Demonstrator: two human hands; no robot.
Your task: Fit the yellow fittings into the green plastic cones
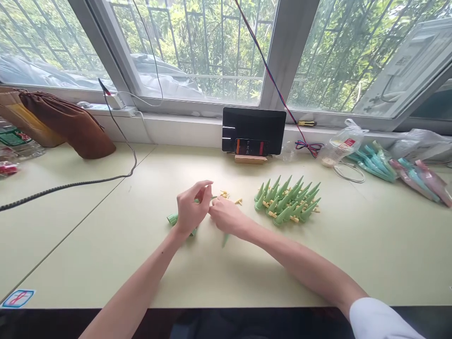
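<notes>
"Since I can't see it, how does each grip look?"

"The right grip (229,217) is curled closed on a green spike (225,240), its tip jutting out below toward the near edge of the pale worktop (264,282). The left grip (192,207) is bent just beside it; whether it pinches anything, I can't tell."

"And around them?"

"Green ribbed pieces (172,219) lie partly behind the left one; small yellow parts (239,201) sit just beyond the right. Rightward, a cluster of green spikes (286,202) points upward. Farther back, a phone (252,147) stands before a dark screen (254,122)."
</notes>
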